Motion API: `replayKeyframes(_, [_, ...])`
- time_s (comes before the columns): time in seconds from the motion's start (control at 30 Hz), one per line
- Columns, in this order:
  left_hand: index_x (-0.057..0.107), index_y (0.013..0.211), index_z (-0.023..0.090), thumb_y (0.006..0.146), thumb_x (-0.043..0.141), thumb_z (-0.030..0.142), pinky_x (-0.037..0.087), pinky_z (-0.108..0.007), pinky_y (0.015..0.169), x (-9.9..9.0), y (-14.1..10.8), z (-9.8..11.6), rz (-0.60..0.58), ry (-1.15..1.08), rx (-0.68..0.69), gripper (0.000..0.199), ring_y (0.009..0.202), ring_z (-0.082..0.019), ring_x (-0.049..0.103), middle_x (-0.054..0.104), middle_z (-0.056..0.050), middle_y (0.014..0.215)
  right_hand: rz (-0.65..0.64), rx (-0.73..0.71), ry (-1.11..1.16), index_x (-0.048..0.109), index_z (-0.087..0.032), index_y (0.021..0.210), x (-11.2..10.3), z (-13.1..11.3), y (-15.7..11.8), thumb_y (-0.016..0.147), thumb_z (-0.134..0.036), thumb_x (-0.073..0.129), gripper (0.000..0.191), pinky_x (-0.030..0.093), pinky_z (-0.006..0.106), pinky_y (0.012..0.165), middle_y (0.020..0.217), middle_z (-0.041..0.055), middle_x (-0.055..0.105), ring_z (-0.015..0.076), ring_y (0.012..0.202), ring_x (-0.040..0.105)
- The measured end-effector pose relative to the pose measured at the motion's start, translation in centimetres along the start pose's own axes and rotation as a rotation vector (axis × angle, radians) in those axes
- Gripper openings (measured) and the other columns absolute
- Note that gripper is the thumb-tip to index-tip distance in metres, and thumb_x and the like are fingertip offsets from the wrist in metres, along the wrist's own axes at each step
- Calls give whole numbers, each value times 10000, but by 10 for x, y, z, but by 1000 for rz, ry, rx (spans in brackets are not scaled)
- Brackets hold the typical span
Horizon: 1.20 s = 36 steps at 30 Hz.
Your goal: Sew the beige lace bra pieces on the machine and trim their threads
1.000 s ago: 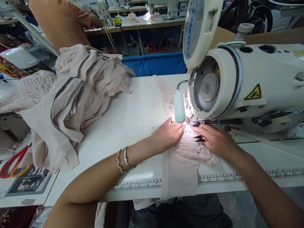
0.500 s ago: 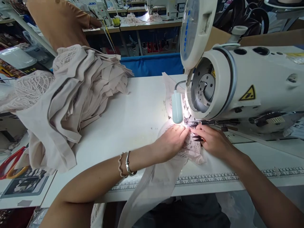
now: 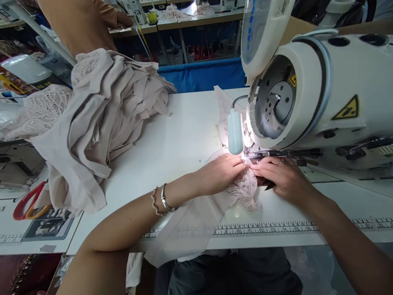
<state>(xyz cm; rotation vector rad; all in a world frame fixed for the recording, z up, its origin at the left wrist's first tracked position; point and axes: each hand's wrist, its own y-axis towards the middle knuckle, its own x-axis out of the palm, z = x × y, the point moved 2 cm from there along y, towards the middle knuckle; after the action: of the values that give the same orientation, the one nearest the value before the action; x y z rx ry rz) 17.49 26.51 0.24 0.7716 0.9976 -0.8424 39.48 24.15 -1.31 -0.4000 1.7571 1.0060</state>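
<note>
A pale pink lace piece (image 3: 245, 186) joined to a sheer plain fabric strip (image 3: 187, 229) lies under the needle area of a white sewing machine (image 3: 310, 94). My left hand (image 3: 222, 174) presses on the lace, fingers close together, just left of the lit presser foot. At the right edge of the lace, my right hand (image 3: 284, 178) is closed, its fingertips on the fabric. Dark pointed thread snips (image 3: 269, 185) poke out beneath those fingers, mostly hidden by the palm. The needle point is hidden by glare and the small lamp (image 3: 235, 133).
Stacked beige fabric pieces (image 3: 113, 94) with lace ends fill the table's left side. Red and orange-handled scissors (image 3: 29, 203) lie beyond them. A printed ruler strip (image 3: 245, 230) runs along the front edge. Behind, a person in a brown top (image 3: 80, 24) stands near another bench.
The view has shifted slightly, with the machine appearing larger. The lower fabric strip has swung left and spread over the table edge. My right fingers have flattened over the snips, covering more of them.
</note>
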Motion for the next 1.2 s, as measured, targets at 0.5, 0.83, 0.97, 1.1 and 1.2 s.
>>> replayKeyframes(0.5, [661,998,105,1059,363,105,434,-338,845,-1,6,-19,1,163,-76,304,952,-200,595,672,-110,1067,-4,-11,-16,596,-306,1243,7,3,0,796,41,409,597,553,515,862,1140,52,743,309,1025,686])
replayKeyframes(0.83, [655,1218,184,1042,459,197,392,-357,776,-1,-1,-7,-73,224,90,264,974,-197,564,623,-103,1243,-16,79,10,553,-304,1279,13,5,0,783,40,388,626,533,450,917,1163,56,716,282,1072,675])
replayKeyframes(0.97, [627,1311,183,1033,522,448,346,-363,722,6,1,-5,-34,276,28,398,875,-226,525,614,-112,1025,18,95,52,567,-283,1278,17,5,0,858,-4,379,539,546,421,905,1169,64,694,275,1074,675])
replayKeyframes(1.1, [585,1419,305,1019,548,493,314,-352,711,6,1,-7,-49,267,42,444,865,-225,510,609,-95,998,4,135,105,617,-263,1234,18,7,-2,888,-30,416,463,544,398,918,1143,66,695,257,1065,674])
replayKeyframes(1.2, [653,1341,341,1042,553,331,357,-372,763,4,1,-5,5,248,131,316,934,-227,540,626,-94,1091,5,167,115,652,-256,1203,18,9,-5,856,-18,430,476,551,389,916,1140,61,707,254,1072,672])
